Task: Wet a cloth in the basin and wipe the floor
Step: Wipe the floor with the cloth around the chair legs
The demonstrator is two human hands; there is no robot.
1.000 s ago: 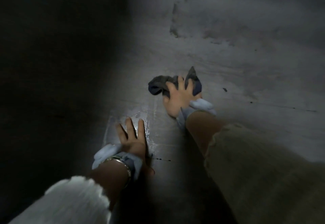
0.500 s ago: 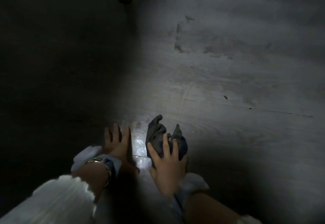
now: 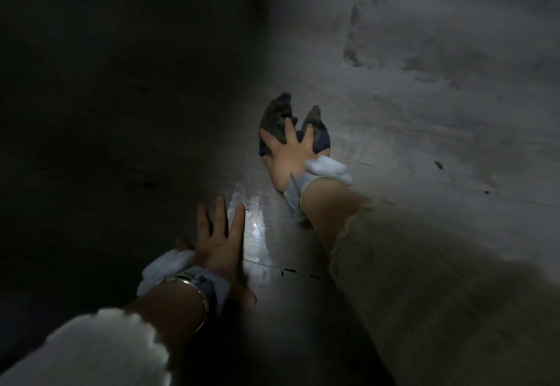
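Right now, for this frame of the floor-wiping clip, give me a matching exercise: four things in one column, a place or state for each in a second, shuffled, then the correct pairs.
Things
1. left hand
2. right hand
3. dark cloth
4. metal bracelet

States
A. crumpled on the floor, pinned under spread fingers
B. worn on the left wrist
C. flat on the shiny wet patch, holding nothing
D. stretched forward, pressing down on the cloth

Pairs: 1-C, 2-D, 3-A, 4-B
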